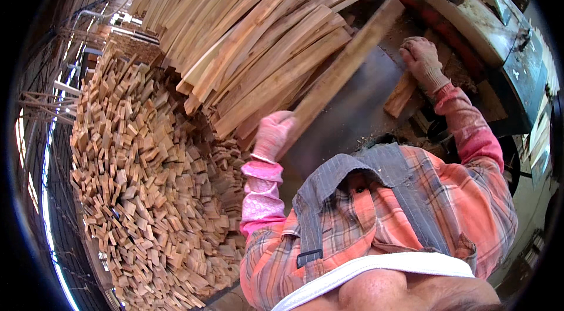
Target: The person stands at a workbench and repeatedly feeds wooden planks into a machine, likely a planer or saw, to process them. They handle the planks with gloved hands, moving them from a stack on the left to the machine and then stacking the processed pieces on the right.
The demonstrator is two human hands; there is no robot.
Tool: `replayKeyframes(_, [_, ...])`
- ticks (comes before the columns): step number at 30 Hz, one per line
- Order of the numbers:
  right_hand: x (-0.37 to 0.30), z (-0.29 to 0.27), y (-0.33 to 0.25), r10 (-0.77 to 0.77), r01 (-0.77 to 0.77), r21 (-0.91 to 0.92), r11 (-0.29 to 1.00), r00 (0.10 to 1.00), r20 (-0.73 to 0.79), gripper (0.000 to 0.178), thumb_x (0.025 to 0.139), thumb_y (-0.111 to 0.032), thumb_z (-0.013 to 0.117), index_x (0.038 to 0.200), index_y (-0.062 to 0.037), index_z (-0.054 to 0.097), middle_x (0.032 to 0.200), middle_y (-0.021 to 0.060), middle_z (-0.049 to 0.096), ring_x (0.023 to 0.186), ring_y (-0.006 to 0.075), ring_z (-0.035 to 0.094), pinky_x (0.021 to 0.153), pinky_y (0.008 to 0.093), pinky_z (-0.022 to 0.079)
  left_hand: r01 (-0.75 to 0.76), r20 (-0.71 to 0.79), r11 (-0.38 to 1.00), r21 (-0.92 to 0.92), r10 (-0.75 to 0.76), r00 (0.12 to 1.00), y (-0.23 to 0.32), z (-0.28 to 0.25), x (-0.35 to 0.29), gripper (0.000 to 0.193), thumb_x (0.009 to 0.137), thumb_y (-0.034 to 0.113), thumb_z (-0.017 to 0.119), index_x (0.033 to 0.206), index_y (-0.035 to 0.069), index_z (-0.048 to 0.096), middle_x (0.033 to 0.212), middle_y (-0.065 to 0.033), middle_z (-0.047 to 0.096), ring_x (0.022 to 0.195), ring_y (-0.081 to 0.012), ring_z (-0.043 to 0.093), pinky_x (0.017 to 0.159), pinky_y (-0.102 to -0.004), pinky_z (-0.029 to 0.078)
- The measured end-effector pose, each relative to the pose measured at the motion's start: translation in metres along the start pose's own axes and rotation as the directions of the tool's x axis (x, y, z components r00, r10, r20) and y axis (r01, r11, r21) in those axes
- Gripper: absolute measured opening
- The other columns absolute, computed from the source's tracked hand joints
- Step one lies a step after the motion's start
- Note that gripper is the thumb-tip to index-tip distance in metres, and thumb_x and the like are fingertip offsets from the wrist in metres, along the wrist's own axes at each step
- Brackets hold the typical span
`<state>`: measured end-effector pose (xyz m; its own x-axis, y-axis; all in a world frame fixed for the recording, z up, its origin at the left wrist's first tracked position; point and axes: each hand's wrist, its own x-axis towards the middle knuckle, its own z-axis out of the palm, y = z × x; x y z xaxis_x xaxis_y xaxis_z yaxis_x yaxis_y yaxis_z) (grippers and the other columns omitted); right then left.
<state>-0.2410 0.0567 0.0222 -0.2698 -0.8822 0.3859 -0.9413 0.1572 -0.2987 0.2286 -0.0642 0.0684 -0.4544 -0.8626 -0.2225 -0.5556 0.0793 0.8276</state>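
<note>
A long, flat wooden plank [352, 63] slants from my left hand up to the far right, slightly blurred. My left hand [274, 133], in a pinkish work glove, is closed around its near end. My right hand [422, 59], in a light knitted glove, is beside the machine with its fingers curled; what they hold, if anything, is hidden. A shorter wooden piece [401, 94] lies below that hand, partly covered by my wrist. Under the plank there is a smooth grey metal surface [346, 129].
A stack of long planks [247, 46] lies beyond my left hand. Farther left rises a big pile of short cut wood pieces [147, 193]. At the right stands a machine with a worn, pale blue-green body [520, 70] and a red edge. Sawdust and scraps lie near it.
</note>
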Motion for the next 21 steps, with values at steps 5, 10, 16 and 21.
replayKeyframes(5, [0.0, 0.015, -0.086, -0.15, 0.156, 0.187, 0.97, 0.988, -0.046, 0.019, 0.084, -0.019, 0.075, 0.101, -0.0102, 0.074, 0.109, 0.0093, 0.073, 0.108, 0.0333, 0.066, 0.094, 0.0467, 0.052, 0.158, 0.097, 0.985, 0.067, -0.164, 0.982, 0.002, 0.049, -0.003, 0.03, 0.092, 0.02, 0.072, 0.111, -0.002, 0.076, 0.104, -0.0124, 0.078, 0.097, -0.0182, 0.072, 0.088, -0.0315, 0.054])
replayKeyframes(10, [-0.004, 0.067, -0.143, -0.229, 0.21, 0.139, 0.968, 0.964, 0.136, 0.03, 0.092, -0.037, 0.064, 0.108, -0.0136, 0.076, 0.116, 0.0082, 0.07, 0.123, 0.0318, 0.06, 0.105, 0.0508, 0.046, -0.35, -0.13, 0.636, 0.688, 0.582, 0.803, 0.058, 0.015, 0.042, 0.051, 0.085, 0.027, 0.08, 0.129, 0.005, 0.067, 0.125, -0.0153, 0.069, 0.121, -0.0354, 0.062, 0.106, -0.0452, 0.048])
replayKeyframes(16, [0.011, 0.073, -0.096, -0.165, 0.172, -0.002, 0.985, 0.952, 0.259, 0.033, 0.094, -0.037, 0.061, 0.093, -0.006, 0.073, 0.106, 0.0116, 0.072, 0.11, 0.0335, 0.065, 0.099, 0.0482, 0.049, 0.31, -0.394, 0.294, 0.904, 0.296, 0.87, 0.125, -0.093, 0.105, 0.094, 0.086, 0.041, 0.081, 0.16, 0.01, 0.032, 0.154, -0.0184, 0.051, 0.146, -0.0345, 0.044, 0.12, -0.0496, 0.034])
replayKeyframes(21, [0.017, 0.039, -0.027, -0.104, 0.14, -0.082, 0.987, 0.936, 0.336, 0.034, 0.094, -0.036, 0.062, 0.099, -0.005, 0.076, 0.108, 0.016, 0.072, 0.108, 0.0375, 0.066, 0.095, 0.0487, 0.052, 0.279, -0.319, 0.214, 0.936, 0.186, 0.929, 0.122, -0.102, 0.107, 0.079, 0.09, 0.043, 0.076, 0.154, 0.011, 0.042, 0.137, -0.0151, 0.064, 0.125, -0.035, 0.064, 0.104, -0.0498, 0.052])
